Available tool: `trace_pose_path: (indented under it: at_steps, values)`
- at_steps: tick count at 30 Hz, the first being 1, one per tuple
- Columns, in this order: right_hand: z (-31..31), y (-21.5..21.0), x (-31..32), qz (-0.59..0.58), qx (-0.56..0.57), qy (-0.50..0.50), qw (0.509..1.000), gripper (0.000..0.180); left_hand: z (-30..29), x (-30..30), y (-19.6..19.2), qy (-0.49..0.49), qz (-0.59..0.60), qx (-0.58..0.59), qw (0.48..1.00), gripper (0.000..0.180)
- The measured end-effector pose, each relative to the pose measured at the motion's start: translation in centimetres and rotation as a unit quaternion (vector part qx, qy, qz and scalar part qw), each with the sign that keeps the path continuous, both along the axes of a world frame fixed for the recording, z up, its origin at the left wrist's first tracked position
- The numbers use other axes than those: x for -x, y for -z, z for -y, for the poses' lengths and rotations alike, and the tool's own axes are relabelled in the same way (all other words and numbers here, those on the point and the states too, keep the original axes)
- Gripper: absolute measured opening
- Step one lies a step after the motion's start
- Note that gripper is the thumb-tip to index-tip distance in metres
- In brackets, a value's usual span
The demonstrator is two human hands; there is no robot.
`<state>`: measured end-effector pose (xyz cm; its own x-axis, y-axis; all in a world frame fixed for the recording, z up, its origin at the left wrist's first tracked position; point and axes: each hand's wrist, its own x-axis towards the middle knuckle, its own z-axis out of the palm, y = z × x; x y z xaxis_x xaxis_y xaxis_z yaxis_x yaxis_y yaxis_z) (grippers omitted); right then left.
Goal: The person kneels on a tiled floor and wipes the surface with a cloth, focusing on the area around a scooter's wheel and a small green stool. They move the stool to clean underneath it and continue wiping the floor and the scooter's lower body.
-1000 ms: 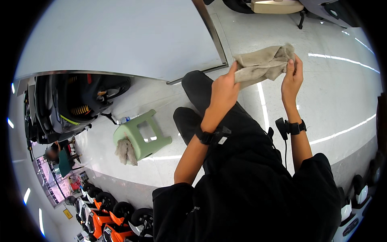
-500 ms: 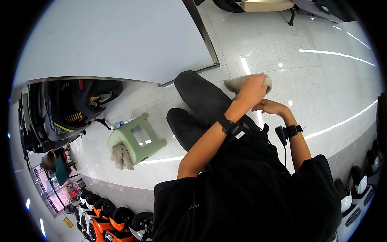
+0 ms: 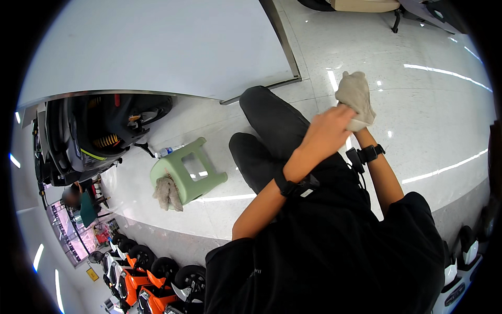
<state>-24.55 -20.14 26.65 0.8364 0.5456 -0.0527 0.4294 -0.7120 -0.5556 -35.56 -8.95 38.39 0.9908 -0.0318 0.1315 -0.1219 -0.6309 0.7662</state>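
A beige cloth glove [image 3: 356, 97] covers my right hand, hiding its fingers; only the wrist [image 3: 366, 137] shows below the fabric, so I cannot tell how that hand is shaped. My left hand [image 3: 328, 131] reaches across from the left, its slightly blurred fingers closed on the glove's lower edge. Both hands are raised in front of my right side, above the pale floor. On a light green plastic stool [image 3: 188, 180] to the left, a crumpled grey-beige cloth piece [image 3: 168, 194] hangs over the near edge.
A clear plastic bottle [image 3: 166, 152] lies behind the stool. A large white panel [image 3: 157, 47] stands ahead of my knees. A dark scooter [image 3: 99, 136] is at left, another scooter [image 3: 366, 5] at top right. Orange and white scooters [image 3: 151, 282] line the lower left. A person [image 3: 83, 201] sits far left.
The beige glove, earlier bunched in my left hand, now stands upright over my right hand, which was bare before. My left hand has shifted down to its edge. The whole view has shifted slightly.
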Motion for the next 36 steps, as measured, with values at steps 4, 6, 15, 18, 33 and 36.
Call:
trace_pose_path:
  at_steps: [4,6,15,18,33,36]
  values:
    - [-2.8,5.2,-1.6,0.157,0.046,0.011,0.986,0.034,-3.0,0.9,1.3,-0.133,-0.068,-0.037,0.988,0.02]
    - [-4.3,9.9,-2.2,0.173,-0.135,0.089,0.972,0.038,-4.1,1.0,1.2,-0.184,-0.116,-0.028,0.976,0.024]
    - [-13.3,8.0,-3.6,0.117,-0.343,0.138,0.922,0.033,-5.4,0.0,2.4,-0.232,-0.16,0.076,0.957,0.042]
    - [-13.8,7.6,-3.7,0.112,-0.338,0.119,0.927,0.031,-5.5,-0.1,3.2,-0.229,-0.145,0.088,0.958,0.044]
    - [-14.7,6.0,-4.0,0.145,-0.168,0.02,0.975,0.023,-7.2,0.1,6.9,-0.209,-0.177,0.123,0.954,0.044]
    - [-13.8,7.6,-4.9,0.225,-0.092,-0.018,0.97,0.021,-6.7,-0.4,7.6,-0.209,-0.185,0.132,0.951,0.042]
